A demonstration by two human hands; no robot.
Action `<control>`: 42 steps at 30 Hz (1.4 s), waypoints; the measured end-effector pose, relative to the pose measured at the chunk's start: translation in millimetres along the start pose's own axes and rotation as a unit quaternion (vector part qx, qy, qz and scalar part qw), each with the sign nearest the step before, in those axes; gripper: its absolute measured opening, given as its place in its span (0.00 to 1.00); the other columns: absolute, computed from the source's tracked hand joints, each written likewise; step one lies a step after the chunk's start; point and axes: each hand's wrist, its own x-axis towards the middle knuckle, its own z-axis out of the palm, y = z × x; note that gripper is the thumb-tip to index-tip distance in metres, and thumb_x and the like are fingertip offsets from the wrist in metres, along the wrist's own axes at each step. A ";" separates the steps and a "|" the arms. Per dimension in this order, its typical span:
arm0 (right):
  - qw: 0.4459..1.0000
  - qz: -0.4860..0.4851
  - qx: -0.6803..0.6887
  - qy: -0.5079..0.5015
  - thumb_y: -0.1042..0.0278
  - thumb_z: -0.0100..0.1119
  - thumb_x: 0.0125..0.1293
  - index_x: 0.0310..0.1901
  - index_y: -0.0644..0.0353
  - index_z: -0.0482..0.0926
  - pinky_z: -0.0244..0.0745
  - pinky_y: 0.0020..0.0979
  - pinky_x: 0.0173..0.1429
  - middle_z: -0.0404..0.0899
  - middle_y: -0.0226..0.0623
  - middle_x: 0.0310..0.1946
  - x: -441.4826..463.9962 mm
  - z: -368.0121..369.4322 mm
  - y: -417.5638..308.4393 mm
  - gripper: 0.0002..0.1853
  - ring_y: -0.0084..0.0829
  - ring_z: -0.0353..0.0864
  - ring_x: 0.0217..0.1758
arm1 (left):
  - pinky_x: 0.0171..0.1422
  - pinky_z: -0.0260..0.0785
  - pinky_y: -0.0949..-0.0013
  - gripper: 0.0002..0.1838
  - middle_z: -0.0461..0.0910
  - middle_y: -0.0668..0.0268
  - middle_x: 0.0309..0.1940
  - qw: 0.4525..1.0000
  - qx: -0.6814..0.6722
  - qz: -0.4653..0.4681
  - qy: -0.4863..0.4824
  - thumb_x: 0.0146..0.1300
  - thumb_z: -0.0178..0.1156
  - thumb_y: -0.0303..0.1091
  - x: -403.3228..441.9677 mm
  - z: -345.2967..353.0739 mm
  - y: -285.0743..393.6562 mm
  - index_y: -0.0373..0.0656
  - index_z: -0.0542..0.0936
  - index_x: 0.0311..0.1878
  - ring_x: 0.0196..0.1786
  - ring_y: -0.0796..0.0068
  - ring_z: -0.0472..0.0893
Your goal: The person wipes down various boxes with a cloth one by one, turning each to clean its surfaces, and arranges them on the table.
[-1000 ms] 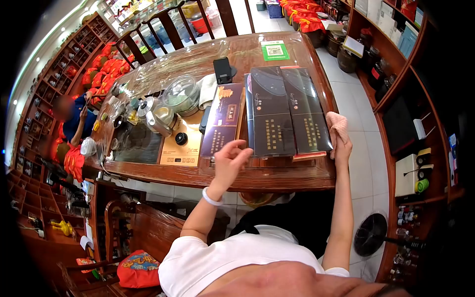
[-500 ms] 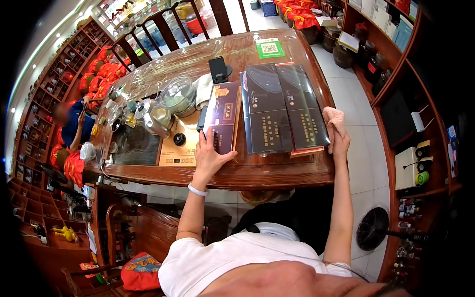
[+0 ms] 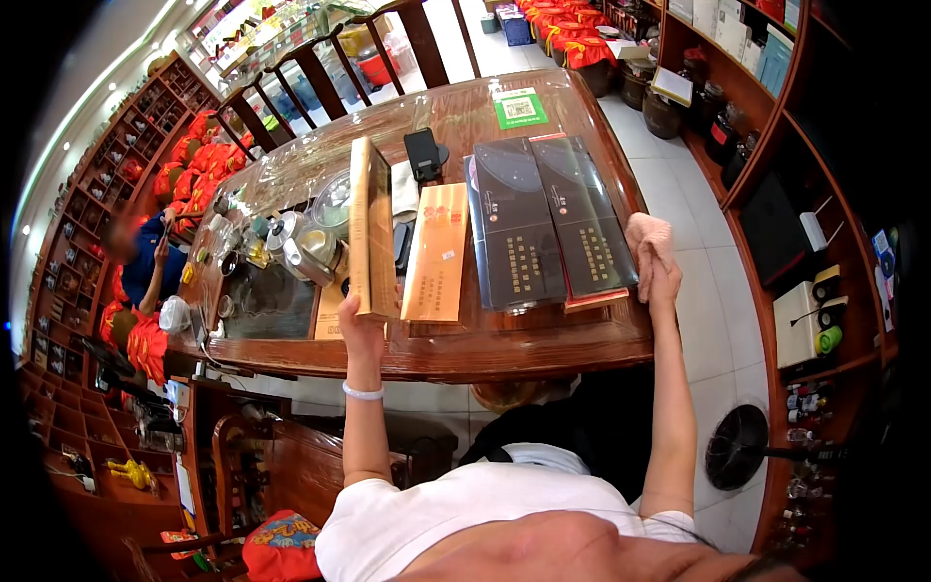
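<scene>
My left hand (image 3: 363, 330) grips the lower end of a long flat gift box (image 3: 365, 233), which stands on its edge with its gold side showing. Just right of it, a gold box with red and dark print (image 3: 433, 254) lies flat on the table. A pinkish cloth (image 3: 648, 238) is bunched in my right hand (image 3: 659, 279), at the table's right edge. Between the hands lie two dark gift boxes, one on the left (image 3: 517, 218) and one on the right (image 3: 590, 213), side by side, with red-edged material under the right one.
On the glossy wooden table (image 3: 524, 354) stand a metal kettle (image 3: 303, 250), a glass bowl (image 3: 332, 201), a black phone stand (image 3: 423, 153) and a green QR card (image 3: 520, 109). Another person (image 3: 153, 254) sits at the far left. Shelves line the right, and a fan (image 3: 737, 446) stands there.
My left hand has lifted the dark-topped box, moved it left and turned it on edge, uncovering the gold box beneath. My right hand stays at the table edge with the cloth.
</scene>
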 end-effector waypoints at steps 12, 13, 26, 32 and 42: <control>0.914 -0.373 0.000 -0.160 0.70 0.62 0.54 0.51 0.66 0.74 0.67 0.41 0.60 0.74 0.46 0.49 -95.4 56.6 -169.8 0.22 0.41 0.74 0.54 | 0.61 0.63 0.48 0.50 0.59 0.50 0.65 0.892 -0.360 -0.109 -0.252 0.42 0.62 0.53 -15.2 116.4 -7.6 0.41 0.55 0.69 0.61 0.45 0.67; 0.850 -0.486 -0.077 -0.187 0.72 0.62 0.50 0.51 0.67 0.74 0.66 0.43 0.61 0.73 0.48 0.51 -109.1 68.3 -173.1 0.24 0.47 0.71 0.57 | 0.64 0.62 0.52 0.50 0.59 0.52 0.66 0.910 -0.371 -0.083 -0.169 0.43 0.61 0.54 -22.3 122.0 -14.2 0.40 0.55 0.69 0.62 0.51 0.67; 0.883 -0.405 -0.235 0.016 0.71 0.61 0.45 0.62 0.69 0.62 0.41 0.53 0.71 0.61 0.48 0.63 -10.0 50.1 -172.6 0.38 0.51 0.52 0.70 | 0.49 0.73 0.45 0.56 0.62 0.45 0.61 0.868 -0.270 -0.256 -0.328 0.37 0.64 0.60 -56.1 139.4 -48.2 0.41 0.54 0.68 0.53 0.39 0.72; 0.877 -0.449 -0.170 -0.035 0.71 0.62 0.51 0.60 0.69 0.66 0.48 0.49 0.71 0.64 0.53 0.61 -72.8 51.1 -169.4 0.33 0.47 0.58 0.69 | 0.43 0.73 0.41 0.55 0.59 0.46 0.63 0.879 -0.275 -0.241 -0.307 0.39 0.65 0.63 -54.3 141.1 -60.7 0.49 0.53 0.69 0.52 0.32 0.70; 0.922 -0.367 0.017 -0.117 0.70 0.64 0.52 0.61 0.65 0.64 0.58 0.43 0.66 0.69 0.48 0.57 -92.0 61.3 -164.5 0.33 0.40 0.65 0.63 | 0.57 0.70 0.55 0.48 0.67 0.53 0.59 0.932 -0.073 -0.184 -0.304 0.44 0.63 0.57 -60.4 130.7 -59.2 0.35 0.61 0.64 0.57 0.56 0.73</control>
